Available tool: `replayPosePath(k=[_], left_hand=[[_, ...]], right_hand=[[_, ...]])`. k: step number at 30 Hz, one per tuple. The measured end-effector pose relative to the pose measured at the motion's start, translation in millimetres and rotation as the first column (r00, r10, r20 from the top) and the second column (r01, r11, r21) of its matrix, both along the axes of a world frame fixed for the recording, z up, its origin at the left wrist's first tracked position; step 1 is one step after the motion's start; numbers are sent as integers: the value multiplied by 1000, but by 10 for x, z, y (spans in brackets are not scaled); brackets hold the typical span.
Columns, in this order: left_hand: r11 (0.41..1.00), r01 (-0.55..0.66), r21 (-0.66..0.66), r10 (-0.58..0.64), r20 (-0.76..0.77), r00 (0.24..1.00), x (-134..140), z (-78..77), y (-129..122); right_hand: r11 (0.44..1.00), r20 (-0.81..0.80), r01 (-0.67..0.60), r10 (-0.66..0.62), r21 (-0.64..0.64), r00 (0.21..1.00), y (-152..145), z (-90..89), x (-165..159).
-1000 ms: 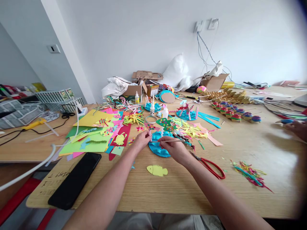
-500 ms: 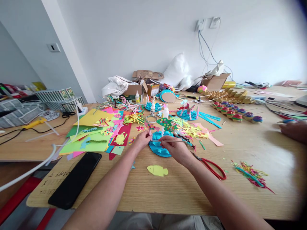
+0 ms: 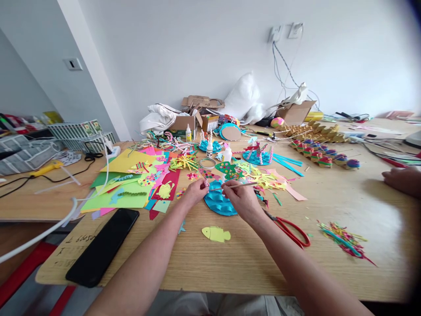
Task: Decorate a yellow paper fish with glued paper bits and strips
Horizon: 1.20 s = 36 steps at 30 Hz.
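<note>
My left hand (image 3: 196, 191) is closed, its fingertips pinching a small pale pink piece (image 3: 206, 181), mostly hidden, at the left edge of a wavy blue disc (image 3: 219, 207). Between the fingers of my right hand (image 3: 241, 199) is a thin wooden stick (image 3: 246, 184), its tip pointing left toward the pinched piece. Paper fish stand above the disc: a spotted green fish (image 3: 225, 167) and a pink fish (image 3: 210, 174). A flat yellow-green paper fish (image 3: 215, 234) lies on the table before me. Red-handled scissors (image 3: 294, 231) rest by my right wrist.
Coloured paper sheets (image 3: 113, 195) and a black phone (image 3: 102, 248) lie to the left. Glue bottles (image 3: 209, 149) and another decorated blue disc (image 3: 258, 157) stand behind. Paper scraps (image 3: 345, 242) lie at right. Another person's hand (image 3: 401, 179) rests at the far right edge.
The stick in my right hand has tilted, its right end rising, and that hand has shifted slightly. The other person's hand at far right no longer shows the blue object beside it.
</note>
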<state>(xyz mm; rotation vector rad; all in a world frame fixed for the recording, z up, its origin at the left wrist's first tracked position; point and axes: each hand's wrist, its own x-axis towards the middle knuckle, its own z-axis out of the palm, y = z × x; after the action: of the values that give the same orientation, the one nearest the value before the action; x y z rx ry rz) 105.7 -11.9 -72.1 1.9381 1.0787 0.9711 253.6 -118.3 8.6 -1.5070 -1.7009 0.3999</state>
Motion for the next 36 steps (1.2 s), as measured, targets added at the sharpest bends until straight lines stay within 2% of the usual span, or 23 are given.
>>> replayPosePath(k=[6,10,15,20,28,36], left_hand=[[1000,-3,1,3,-23,1000,-6,63,-38],[1000,-12,5,13,-76,997,-31,136,-92],[1000,-13,18,16,-153,988,-49,220,-125],[999,-12,32,19,-214,977,-48,266,-129],[999,-8,52,22,-278,960,-51,299,-156],[999,17,46,-4,-275,961,-64,295,-127]], right_hand=[[1000,90,-19,17,18,996,-172,77,-35],[998,136,-12,2,67,991,-362,116,69],[992,137,71,-85,101,987,-616,115,251],[992,142,64,-79,110,987,-733,130,274],[999,-8,-41,41,35,999,-520,83,118],[997,-30,-76,76,-3,997,-218,34,-15]])
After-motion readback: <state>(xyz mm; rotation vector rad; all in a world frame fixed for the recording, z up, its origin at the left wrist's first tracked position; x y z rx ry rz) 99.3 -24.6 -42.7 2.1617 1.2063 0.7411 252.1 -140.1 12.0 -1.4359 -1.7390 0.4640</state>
